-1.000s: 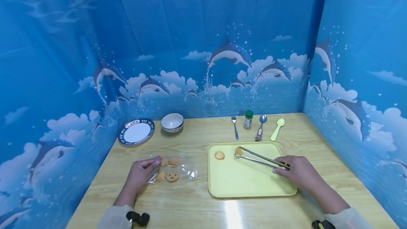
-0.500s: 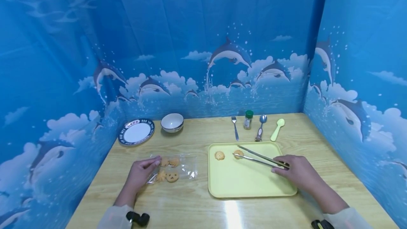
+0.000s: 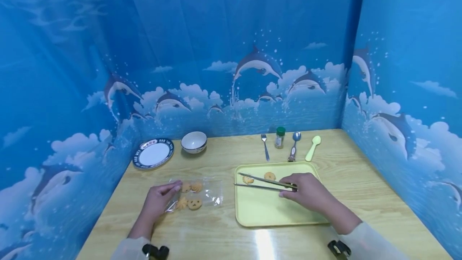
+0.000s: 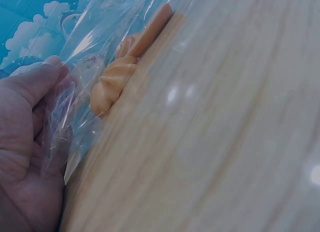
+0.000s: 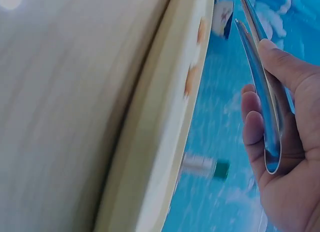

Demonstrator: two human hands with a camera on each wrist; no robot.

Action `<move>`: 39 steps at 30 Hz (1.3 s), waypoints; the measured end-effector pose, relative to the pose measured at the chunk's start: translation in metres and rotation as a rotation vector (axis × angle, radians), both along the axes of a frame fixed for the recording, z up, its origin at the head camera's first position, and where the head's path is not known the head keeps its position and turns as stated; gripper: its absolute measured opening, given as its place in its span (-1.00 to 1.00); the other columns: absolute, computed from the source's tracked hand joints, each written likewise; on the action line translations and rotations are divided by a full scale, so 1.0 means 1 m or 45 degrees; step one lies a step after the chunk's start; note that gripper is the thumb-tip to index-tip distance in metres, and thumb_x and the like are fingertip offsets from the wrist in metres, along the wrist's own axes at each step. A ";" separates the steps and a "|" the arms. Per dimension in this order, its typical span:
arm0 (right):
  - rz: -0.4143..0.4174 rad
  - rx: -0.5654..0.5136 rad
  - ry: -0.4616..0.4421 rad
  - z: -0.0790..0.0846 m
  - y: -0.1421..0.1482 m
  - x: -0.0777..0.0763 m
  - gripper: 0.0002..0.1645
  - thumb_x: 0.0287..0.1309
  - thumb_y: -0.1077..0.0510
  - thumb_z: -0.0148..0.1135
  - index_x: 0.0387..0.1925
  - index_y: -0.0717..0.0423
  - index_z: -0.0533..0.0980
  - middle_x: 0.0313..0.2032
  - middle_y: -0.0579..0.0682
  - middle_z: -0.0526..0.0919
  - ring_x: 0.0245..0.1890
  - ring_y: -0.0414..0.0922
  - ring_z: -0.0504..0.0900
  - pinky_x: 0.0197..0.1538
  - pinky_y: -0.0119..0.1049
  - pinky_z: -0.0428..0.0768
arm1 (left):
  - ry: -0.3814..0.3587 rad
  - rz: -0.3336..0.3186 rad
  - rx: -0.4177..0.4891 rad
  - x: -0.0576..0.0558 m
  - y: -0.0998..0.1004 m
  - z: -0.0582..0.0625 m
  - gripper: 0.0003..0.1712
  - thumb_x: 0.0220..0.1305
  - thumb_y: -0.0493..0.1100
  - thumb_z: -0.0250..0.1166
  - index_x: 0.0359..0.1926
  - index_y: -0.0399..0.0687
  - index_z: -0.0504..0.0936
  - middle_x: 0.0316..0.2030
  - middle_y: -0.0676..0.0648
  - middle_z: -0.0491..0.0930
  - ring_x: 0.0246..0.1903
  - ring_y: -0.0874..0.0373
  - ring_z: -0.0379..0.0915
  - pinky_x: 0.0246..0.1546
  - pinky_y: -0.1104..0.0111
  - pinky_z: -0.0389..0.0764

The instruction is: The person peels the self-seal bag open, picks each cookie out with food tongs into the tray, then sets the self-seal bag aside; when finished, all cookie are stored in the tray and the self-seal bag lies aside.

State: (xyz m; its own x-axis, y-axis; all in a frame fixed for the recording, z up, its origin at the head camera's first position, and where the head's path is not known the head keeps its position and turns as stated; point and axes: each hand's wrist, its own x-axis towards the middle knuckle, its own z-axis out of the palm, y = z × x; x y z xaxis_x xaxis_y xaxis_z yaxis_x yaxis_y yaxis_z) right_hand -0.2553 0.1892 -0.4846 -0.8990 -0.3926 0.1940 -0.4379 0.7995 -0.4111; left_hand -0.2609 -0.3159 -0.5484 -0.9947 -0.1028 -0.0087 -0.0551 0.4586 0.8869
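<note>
My right hand [image 3: 306, 191] grips metal tongs [image 3: 261, 183], empty; my left hand [image 3: 157, 202] pinches the cookie bag [image 3: 202, 193]. Those cookies [image 3: 195, 203] look brittle, so I'd squeeze their edges lightly.

The plate [image 3: 153, 153], at ten o'clock on the desk [image 3: 216, 236], carries white capital letters around its dark blue rim, too small to read with certainty. The spice jar [image 3: 279, 137] at twelve o'clock bears a label, illegible.

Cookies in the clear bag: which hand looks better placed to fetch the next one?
Probably the right hand: it holds the tongs, tips empty near the tray's left edge, toward the bag. The left hand pins the bag.
</note>
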 end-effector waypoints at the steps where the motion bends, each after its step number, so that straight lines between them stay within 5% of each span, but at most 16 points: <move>1: 0.021 -0.002 -0.002 0.001 -0.007 0.000 -0.58 0.11 -0.15 0.51 -0.01 -0.15 0.72 -0.12 -0.21 0.80 -0.12 -0.17 0.75 -0.01 -0.13 0.75 | 0.001 0.003 0.004 0.000 0.000 -0.001 -0.55 0.27 0.20 0.39 0.09 0.15 0.72 0.22 0.07 0.64 0.34 -0.02 0.47 0.47 0.00 0.35; 14: 0.280 0.186 0.131 -0.006 -0.070 -0.008 -0.55 0.15 -0.21 0.43 0.00 -0.11 0.72 -0.10 -0.19 0.81 -0.11 -0.19 0.75 0.03 -0.16 0.73 | 0.013 0.005 0.005 -0.004 0.000 -0.004 -0.56 0.24 0.21 0.41 0.07 0.17 0.73 0.20 0.07 0.65 0.31 0.02 0.51 0.45 0.03 0.38; 26: 0.268 0.177 0.106 -0.010 -0.120 -0.017 -0.51 0.17 -0.26 0.42 0.00 -0.08 0.70 -0.12 -0.15 0.80 -0.16 -0.15 0.75 -0.01 -0.17 0.74 | 0.047 -0.006 -0.005 -0.002 0.000 -0.002 -0.58 0.26 0.17 0.40 0.05 0.13 0.74 0.19 0.04 0.66 0.28 0.02 0.54 0.42 0.08 0.42; 39: 0.214 0.157 0.101 -0.008 -0.140 -0.017 -0.52 0.18 -0.21 0.44 0.02 -0.05 0.68 -0.12 -0.12 0.80 -0.13 -0.08 0.75 0.02 -0.12 0.74 | 0.057 -0.019 -0.014 -0.002 -0.002 -0.003 -0.65 0.29 0.12 0.41 0.01 0.11 0.76 0.18 0.03 0.67 0.27 0.00 0.55 0.43 0.04 0.41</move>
